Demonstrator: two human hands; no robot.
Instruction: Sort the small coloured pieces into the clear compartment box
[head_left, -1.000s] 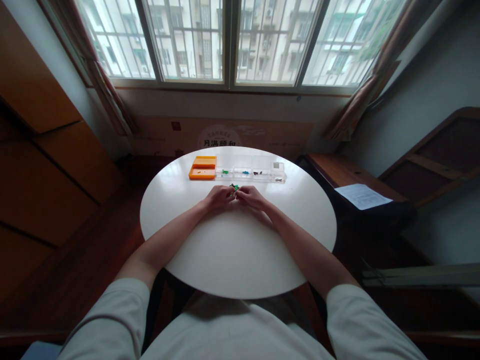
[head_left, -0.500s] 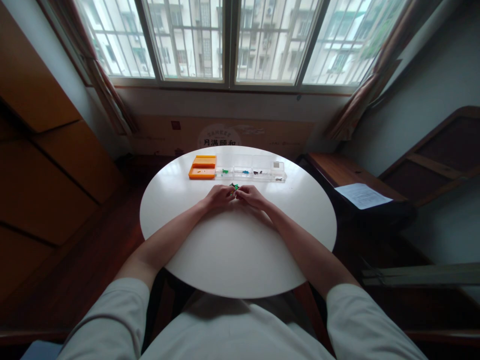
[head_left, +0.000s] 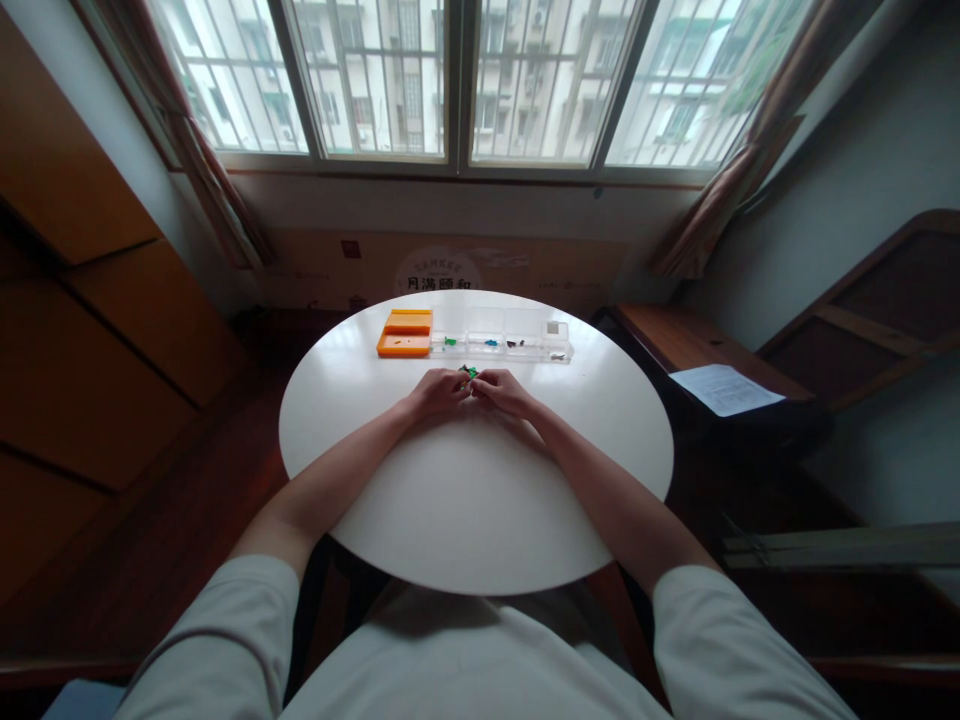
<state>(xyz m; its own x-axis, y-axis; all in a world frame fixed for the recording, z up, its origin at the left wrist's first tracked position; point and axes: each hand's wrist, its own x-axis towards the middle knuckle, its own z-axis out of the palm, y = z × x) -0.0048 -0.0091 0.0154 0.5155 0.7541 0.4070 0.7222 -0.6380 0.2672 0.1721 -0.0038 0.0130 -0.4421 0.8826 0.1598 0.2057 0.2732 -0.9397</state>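
Observation:
My left hand and my right hand meet above the white round table, fingertips close together. Both have their fingers closed around a small green and dark assembly of little pieces. Only its upper part shows between the fingers; its exact kind is too small to make out. Just beyond the hands lies an orange tray with a few tiny pieces in it. To its right is a clear compartment box, where small green pieces, blue pieces and dark pieces sit in separate sections.
The table's rounded edge is close to my body. At the right, a sheet of paper lies by a wooden bench. Wooden cabinets stand at the left, and a barred window is ahead.

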